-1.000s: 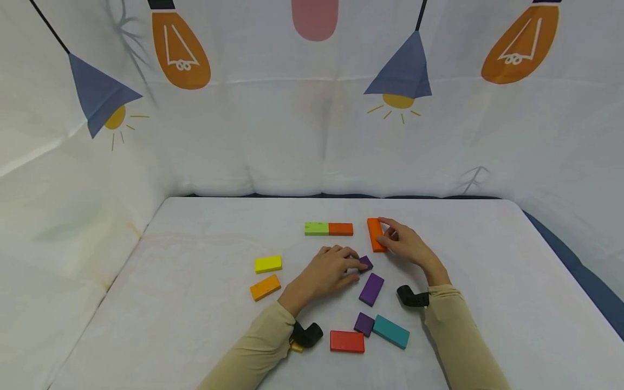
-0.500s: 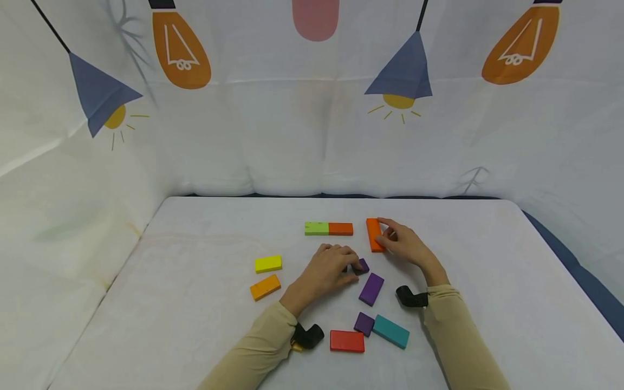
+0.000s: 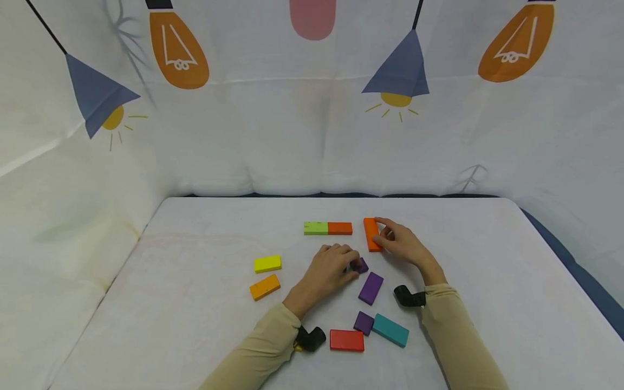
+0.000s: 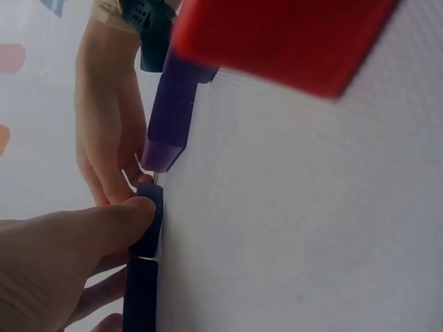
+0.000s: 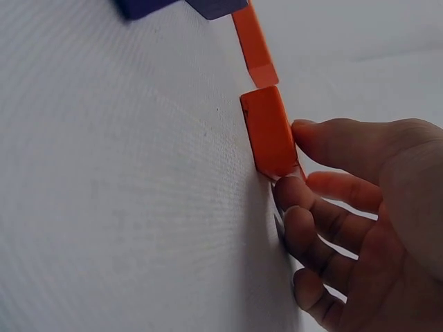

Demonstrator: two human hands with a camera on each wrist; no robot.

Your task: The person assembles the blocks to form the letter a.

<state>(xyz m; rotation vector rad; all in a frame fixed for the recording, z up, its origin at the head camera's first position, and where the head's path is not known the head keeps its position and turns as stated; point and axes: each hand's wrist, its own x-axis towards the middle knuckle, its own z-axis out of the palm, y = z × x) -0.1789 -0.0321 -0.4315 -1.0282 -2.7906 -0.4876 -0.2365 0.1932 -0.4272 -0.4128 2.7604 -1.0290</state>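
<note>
In the head view my left hand (image 3: 327, 273) has curled fingers over a small purple block (image 3: 363, 265), which they partly hide. The left wrist view shows the thumb pressed on a dark block (image 4: 147, 225), end to end with another dark block (image 4: 140, 294). At the back right, my right hand (image 3: 407, 246) holds an orange block (image 3: 372, 234) by its right side, thumb and index finger on it. In the right wrist view the same orange block (image 5: 270, 131) lies against the thumb, its end close to another orange piece (image 5: 257, 52).
Left of the right hand lie a green block (image 3: 316, 228) and an orange-red block (image 3: 340, 228), end to end. Yellow (image 3: 267, 264) and amber (image 3: 265, 287) blocks lie left. Nearer are purple (image 3: 371, 288), dark purple (image 3: 363, 323), teal (image 3: 391, 330) and red (image 3: 347, 340) blocks.
The small purple block has shifted left, further under my left fingers, which have drawn in around it. My right hand and the orange block have slid slightly left.
</note>
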